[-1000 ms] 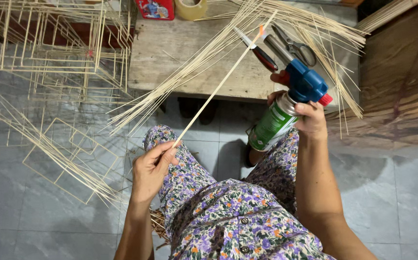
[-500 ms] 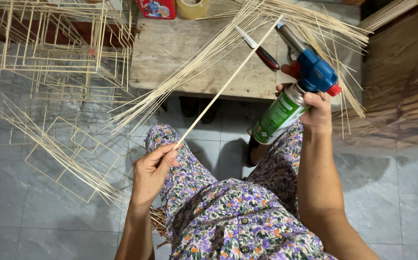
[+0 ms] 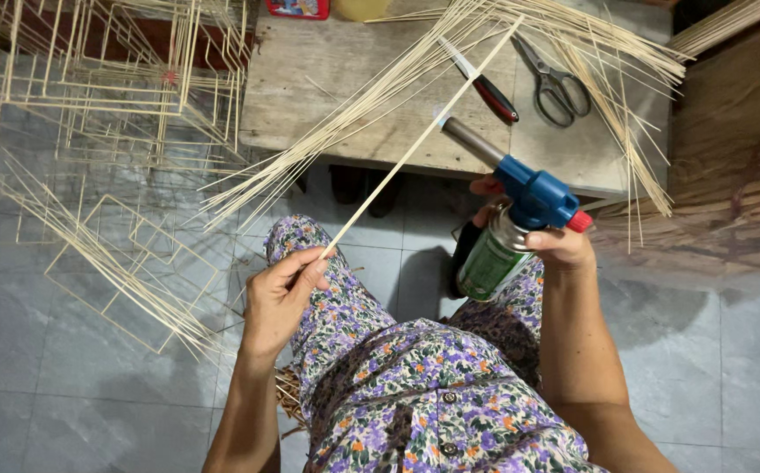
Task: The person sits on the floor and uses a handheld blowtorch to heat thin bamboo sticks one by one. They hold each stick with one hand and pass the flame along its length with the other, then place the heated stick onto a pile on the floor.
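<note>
Here, thin pale bamboo strip, long, straight

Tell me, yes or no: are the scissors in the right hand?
No: the scissors lie on the wooden table, while the right hand grips the blue-headed gas torch.

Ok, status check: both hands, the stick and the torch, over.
Left hand pinching bamboo stick at its near end. Right hand gripping blue-headed gas torch, nozzle beside the stick's middle. Knife and scissors lie on the wooden table beyond.
</note>
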